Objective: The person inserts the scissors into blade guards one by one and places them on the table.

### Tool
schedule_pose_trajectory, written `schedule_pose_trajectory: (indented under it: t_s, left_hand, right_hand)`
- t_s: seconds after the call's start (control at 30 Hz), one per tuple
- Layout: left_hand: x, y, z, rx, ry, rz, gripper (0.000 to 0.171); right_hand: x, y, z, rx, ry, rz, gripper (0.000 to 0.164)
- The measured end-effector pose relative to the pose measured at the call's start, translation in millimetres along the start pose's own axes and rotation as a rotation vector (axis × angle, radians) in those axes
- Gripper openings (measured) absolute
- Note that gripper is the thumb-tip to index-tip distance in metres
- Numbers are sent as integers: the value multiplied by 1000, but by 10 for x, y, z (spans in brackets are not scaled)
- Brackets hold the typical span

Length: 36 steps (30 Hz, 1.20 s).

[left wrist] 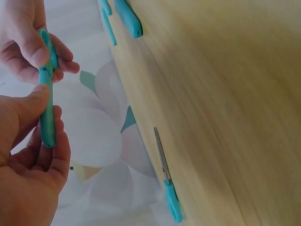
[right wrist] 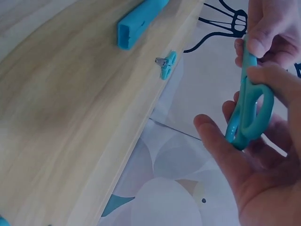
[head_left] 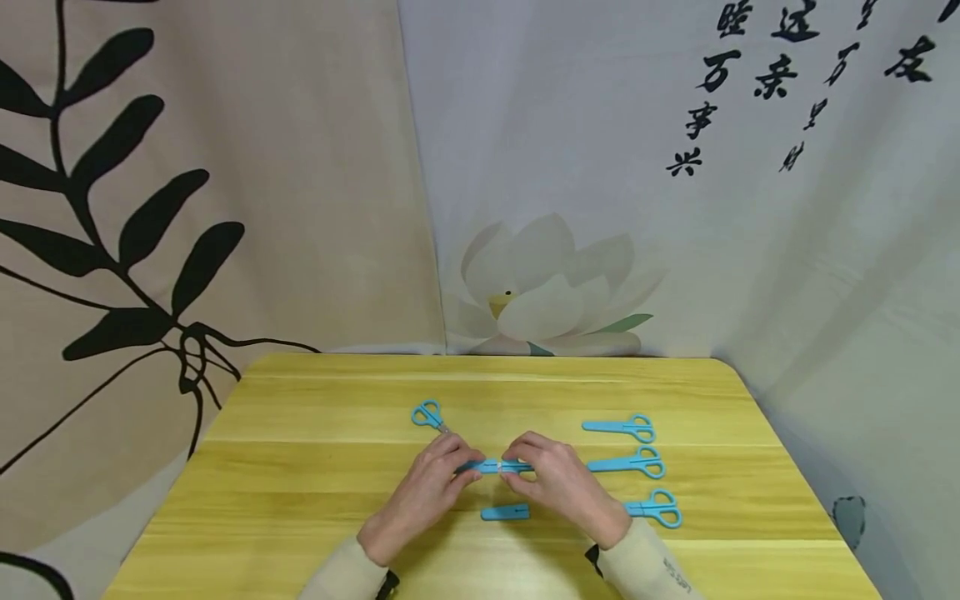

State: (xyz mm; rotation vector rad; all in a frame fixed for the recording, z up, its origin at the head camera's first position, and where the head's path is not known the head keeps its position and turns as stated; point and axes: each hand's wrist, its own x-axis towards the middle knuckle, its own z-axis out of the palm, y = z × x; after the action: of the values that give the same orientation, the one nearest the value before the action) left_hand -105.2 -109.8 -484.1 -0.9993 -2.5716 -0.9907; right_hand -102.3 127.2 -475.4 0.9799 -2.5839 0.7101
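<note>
Over the middle of the table, my left hand (head_left: pixel 431 479) pinches a blue blade cover (left wrist: pixel 47 115) between thumb and fingers. My right hand (head_left: pixel 558 483) grips the blue-handled scissors (right wrist: pixel 257 115) by the finger loops. Cover and handles line up end to end, with the blades hidden between them apart from a small light gap in the head view. Below the hands lies a loose blue cover (head_left: pixel 505 512). Beyond the left hand rests an uncovered pair of scissors (head_left: pixel 427 414), its metal blades (left wrist: pixel 161 150) bare in the left wrist view.
To the right lie several covered scissors: one at the back (head_left: pixel 618 427), another pair (head_left: pixel 626 463) behind the right wrist, and a nearer pair (head_left: pixel 660 508) partly hidden by the right arm. The wooden table (head_left: pixel 337 387) ends at a patterned curtain (head_left: pixel 330 167).
</note>
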Motion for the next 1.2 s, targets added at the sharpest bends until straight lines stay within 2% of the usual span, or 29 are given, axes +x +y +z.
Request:
schedule_pose_trajectory:
  t_s: [0.17, 0.37, 0.63, 0.97, 1.2]
  left_hand:
    - [7, 0, 38, -33, 13, 9, 15]
    - [24, -1, 46, -52, 34, -6, 15]
    - [44, -16, 36, -53, 42, 30, 16]
    - [15, -12, 73, -78, 47, 25, 18]
    - [34, 5, 165, -90, 51, 74, 19]
  right_hand:
    - [-2, 18, 3, -6, -16, -12, 18]
    - [15, 17, -9, -11, 6, -30, 19]
    - [22, 10, -18, -34, 6, -30, 18]
    - [-8, 16, 10, 18, -10, -21, 17]
    - [-97, 60, -45, 54, -30, 13, 17]
